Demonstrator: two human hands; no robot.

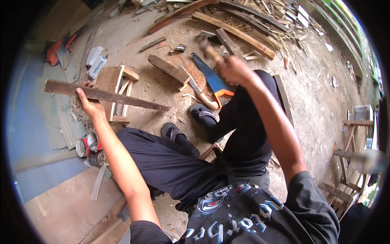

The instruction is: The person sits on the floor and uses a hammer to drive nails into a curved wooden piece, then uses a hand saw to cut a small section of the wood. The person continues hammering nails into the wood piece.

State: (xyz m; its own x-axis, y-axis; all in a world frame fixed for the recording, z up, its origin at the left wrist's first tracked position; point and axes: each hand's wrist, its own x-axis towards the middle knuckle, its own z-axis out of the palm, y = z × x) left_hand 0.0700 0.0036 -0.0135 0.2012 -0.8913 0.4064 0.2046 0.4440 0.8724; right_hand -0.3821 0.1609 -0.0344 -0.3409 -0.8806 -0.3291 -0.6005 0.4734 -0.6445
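Note:
My left hand (92, 106) is closed around a long, dark brown wooden strip (122, 99), thumb on the near side. The strip lies across a small wooden box-like frame (110, 79). Raised over my right knee, my right hand (236, 70) grips a hammer (211, 52) by its light wooden handle; its head is smeared by motion. A handsaw (206, 73) with a blue blade and orange handle rests on the ground below that hand. Beside the saw is a big knife (194, 86) with a wooden handle, near a thick wood offcut (167, 69).
Long timber pieces (235, 34) and splinters lie at the far side. A metal cylinder (180, 48) stands beyond the offcut. Cans (82, 147) sit by my left forearm, near a blue sheet (36, 122). A wooden rack (349, 142) stands at the right.

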